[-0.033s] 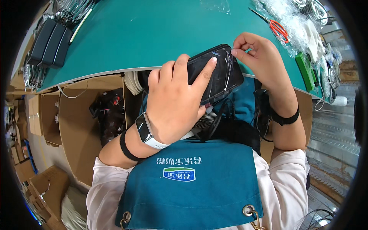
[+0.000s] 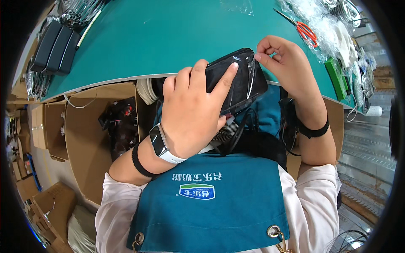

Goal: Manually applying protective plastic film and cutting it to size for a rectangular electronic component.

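Observation:
A black, flat, box-shaped case (image 2: 247, 86) with rounded corners is tilted at the table's front edge. Shiny clear film (image 2: 252, 71) covers its upper face, with creases near its far right end. My left hand (image 2: 192, 101) grips the case from the left; its index finger presses on the film and the thumb is partly hidden. At the case's far right corner, my right hand (image 2: 280, 61) pinches the film's edge between thumb and index finger, the other fingers curled. The underside of the case is hidden.
Three black boxes (image 2: 55, 48) stand at the green table's (image 2: 168, 33) left end. Red-handled scissors (image 2: 306, 33) lie at the right beside crumpled clear plastic (image 2: 327, 29) and a green block (image 2: 336, 79). An open cardboard box (image 2: 88, 139) with black bagged items (image 2: 122, 126) sits below the table edge.
The creases and glare on the film have shifted slightly. Both hands stay in nearly the same place.

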Available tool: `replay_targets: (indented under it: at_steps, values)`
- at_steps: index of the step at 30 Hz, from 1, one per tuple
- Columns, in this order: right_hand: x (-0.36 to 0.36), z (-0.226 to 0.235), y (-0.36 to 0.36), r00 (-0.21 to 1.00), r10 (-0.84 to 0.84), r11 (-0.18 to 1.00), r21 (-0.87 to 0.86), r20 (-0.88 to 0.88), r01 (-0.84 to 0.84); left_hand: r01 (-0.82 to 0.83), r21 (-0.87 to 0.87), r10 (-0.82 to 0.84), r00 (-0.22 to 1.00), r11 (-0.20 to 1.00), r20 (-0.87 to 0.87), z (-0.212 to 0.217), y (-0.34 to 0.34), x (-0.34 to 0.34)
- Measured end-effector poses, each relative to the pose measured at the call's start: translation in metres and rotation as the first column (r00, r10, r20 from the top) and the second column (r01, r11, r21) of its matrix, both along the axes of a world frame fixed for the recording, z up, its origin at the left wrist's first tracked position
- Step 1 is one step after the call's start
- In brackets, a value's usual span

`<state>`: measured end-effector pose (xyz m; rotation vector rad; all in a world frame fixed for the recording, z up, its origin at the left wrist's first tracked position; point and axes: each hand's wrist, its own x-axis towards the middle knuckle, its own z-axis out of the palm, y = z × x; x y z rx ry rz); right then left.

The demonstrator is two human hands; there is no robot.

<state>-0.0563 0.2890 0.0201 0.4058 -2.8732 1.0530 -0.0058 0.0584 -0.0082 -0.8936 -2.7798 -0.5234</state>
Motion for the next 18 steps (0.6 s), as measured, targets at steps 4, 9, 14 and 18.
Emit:
replay_targets:
  at_steps: [4,9,14,18]
  values:
    - [-0.003,-0.015,0.002,0.998,-0.039,0.991,-0.129,-0.043,0.033,-0.002,0.007,0.003,0.999,1.0,-0.052,-0.002,0.001,-0.001]
    - [-0.006,-0.016,-0.001,0.99,-0.128,0.962,-0.237,0.053,0.137,-0.016,0.014,0.017,0.997,1.0,-0.078,-0.005,0.003,-0.002]
    - [0.011,-0.014,0.012,0.988,-0.15,0.956,-0.25,0.028,0.152,-0.044,0.005,0.044,0.996,0.999,-0.076,-0.001,-0.004,-0.005]
    - [0.037,0.0,0.003,0.99,-0.132,0.99,0.045,0.041,0.13,-0.09,0.017,0.091,0.99,0.996,-0.103,-0.001,-0.004,-0.006]
